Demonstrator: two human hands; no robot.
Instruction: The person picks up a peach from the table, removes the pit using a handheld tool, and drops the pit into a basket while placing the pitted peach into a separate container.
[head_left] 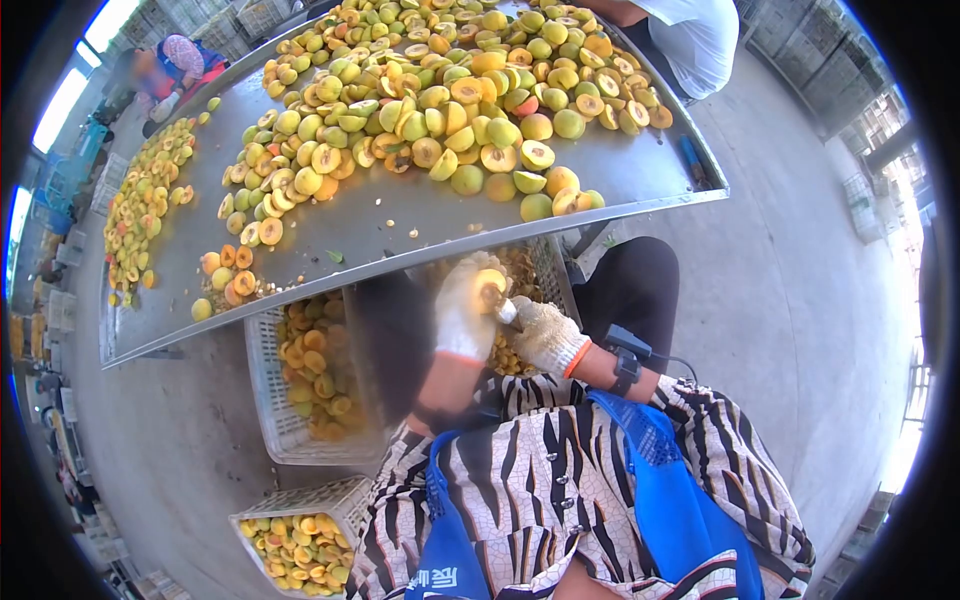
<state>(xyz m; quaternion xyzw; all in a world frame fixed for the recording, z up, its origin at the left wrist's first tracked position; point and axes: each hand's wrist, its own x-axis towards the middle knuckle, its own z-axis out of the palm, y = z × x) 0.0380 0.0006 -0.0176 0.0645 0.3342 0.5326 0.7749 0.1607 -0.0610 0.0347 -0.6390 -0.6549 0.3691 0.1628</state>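
My left hand [466, 308], in a white knit glove with an orange cuff, holds a halved yellow fruit [489, 290] with its cut face and brown centre showing. My right hand [543, 337], gloved the same way, is closed on a small tool at the fruit's right edge; only a pale part [508, 312] of it shows between the hands. Both hands are over my lap, just below the table's near edge. Beneath them is a crate [556, 278] with small light-brown pieces, partly hidden by my hands.
A metal table [400, 215] bears heaps of halved fruit [450, 95]. White crates of fruit stand at lower left, one [262, 375] beside my leg and another [350, 500] nearer. A person [180, 65] is at far left, another [695, 45] at top right.
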